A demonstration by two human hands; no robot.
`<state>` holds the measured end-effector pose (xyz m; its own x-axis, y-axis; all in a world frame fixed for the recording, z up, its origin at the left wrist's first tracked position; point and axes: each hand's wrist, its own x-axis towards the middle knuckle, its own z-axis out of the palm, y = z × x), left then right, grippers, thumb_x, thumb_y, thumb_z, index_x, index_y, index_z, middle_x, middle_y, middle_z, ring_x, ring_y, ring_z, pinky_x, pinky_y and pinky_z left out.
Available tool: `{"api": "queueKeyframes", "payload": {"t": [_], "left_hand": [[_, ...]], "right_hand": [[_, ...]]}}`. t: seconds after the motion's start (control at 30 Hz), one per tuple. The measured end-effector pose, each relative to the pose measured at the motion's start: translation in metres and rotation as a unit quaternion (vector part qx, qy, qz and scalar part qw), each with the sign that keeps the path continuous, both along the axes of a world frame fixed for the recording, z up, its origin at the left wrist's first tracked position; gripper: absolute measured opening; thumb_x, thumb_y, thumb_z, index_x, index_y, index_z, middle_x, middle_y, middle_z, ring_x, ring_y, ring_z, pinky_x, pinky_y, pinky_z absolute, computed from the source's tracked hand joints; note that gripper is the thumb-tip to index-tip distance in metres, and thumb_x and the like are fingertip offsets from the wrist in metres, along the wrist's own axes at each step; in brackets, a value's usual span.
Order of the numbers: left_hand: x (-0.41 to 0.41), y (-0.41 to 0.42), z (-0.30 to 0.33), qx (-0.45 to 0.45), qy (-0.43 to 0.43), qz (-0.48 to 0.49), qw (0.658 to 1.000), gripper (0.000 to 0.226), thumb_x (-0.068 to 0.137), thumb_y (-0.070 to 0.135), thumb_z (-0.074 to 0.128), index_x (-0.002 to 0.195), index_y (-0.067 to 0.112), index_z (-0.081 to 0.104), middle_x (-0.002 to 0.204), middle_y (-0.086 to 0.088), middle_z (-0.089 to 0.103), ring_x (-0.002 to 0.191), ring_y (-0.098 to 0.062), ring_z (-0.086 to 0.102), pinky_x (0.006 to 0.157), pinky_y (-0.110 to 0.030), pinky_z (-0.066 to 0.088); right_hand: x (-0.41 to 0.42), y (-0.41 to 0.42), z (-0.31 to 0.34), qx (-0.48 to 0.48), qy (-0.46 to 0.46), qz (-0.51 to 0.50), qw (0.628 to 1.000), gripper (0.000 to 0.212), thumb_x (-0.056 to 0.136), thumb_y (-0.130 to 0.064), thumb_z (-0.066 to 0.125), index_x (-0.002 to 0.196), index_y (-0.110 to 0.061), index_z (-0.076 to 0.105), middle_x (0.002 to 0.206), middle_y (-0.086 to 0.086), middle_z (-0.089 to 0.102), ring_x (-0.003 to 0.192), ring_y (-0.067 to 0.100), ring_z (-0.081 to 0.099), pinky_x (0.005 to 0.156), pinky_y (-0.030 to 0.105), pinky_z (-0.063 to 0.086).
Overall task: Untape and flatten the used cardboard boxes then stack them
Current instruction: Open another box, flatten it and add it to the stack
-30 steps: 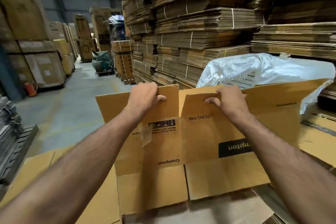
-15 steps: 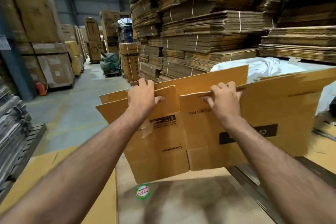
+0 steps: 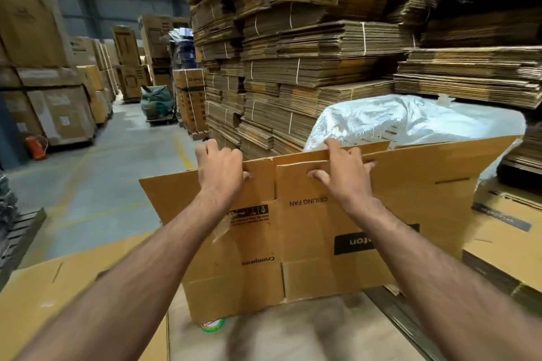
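Flattened ceiling-fan carton (image 3: 308,231) stands upright, left hand (image 3: 220,174) and right hand (image 3: 344,173) gripping its top edge.

Flat cardboard sheets (image 3: 293,340) under box (image 3: 308,231), prob. touching.

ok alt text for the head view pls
Both hands, left hand and right hand, grip the top edge of a flattened box held upright over cardboard sheets. Behind stand tied cardboard stacks and a plastic-covered pile.
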<state>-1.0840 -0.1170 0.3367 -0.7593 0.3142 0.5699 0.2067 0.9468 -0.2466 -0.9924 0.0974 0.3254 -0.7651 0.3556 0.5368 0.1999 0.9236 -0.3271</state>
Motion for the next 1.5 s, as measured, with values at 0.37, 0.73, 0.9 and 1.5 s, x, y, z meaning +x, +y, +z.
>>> {"api": "queueKeyframes", "payload": {"t": [0.37,0.73,0.9,1.5], "left_hand": [[0.036,-0.023,0.003,0.138,0.102,-0.173,0.970,0.037,0.081,0.057,0.067,0.095,0.024,0.056,0.094,0.005,0.063,0.090,-0.019,0.056,0.079,-0.037,0.035],[0.052,-0.085,-0.016,0.207,0.089,-0.200,0.954,0.036,0.077,0.056,0.070,0.094,0.026,0.057,0.094,0.010,0.061,0.090,-0.015,0.053,0.081,-0.034,0.032],[0.052,-0.116,-0.032,0.189,0.067,-0.241,0.950,0.033,0.085,0.055,0.061,0.098,0.025,0.059,0.106,0.007,0.062,0.107,-0.017,0.048,0.093,-0.039,0.028],[0.027,-0.271,-0.052,0.545,-0.403,-0.302,0.671,0.050,0.083,0.033,0.075,0.128,0.026,0.054,0.117,0.005,0.069,0.103,-0.010,0.068,0.087,-0.032,0.055]], "right_hand": [[0.013,-0.026,0.014,0.054,-0.060,-0.105,0.991,0.034,0.091,-0.046,0.062,0.111,-0.019,0.059,0.138,0.018,0.033,0.134,0.038,0.024,0.102,0.063,0.037],[0.023,-0.102,-0.002,-0.027,-0.022,0.042,0.999,0.052,0.094,-0.061,0.045,0.137,-0.033,0.049,0.135,0.011,0.044,0.138,0.030,0.024,0.104,0.078,0.021],[0.026,-0.117,-0.005,-0.022,0.000,0.039,0.999,0.063,0.075,-0.078,0.050,0.103,-0.025,0.070,0.112,0.005,0.059,0.123,0.027,0.040,0.100,0.074,0.032],[0.023,-0.124,0.046,0.074,0.131,0.042,0.988,0.058,0.084,-0.068,0.057,0.101,-0.013,0.069,0.101,0.010,0.063,0.108,0.031,0.050,0.085,0.053,0.048]]}}
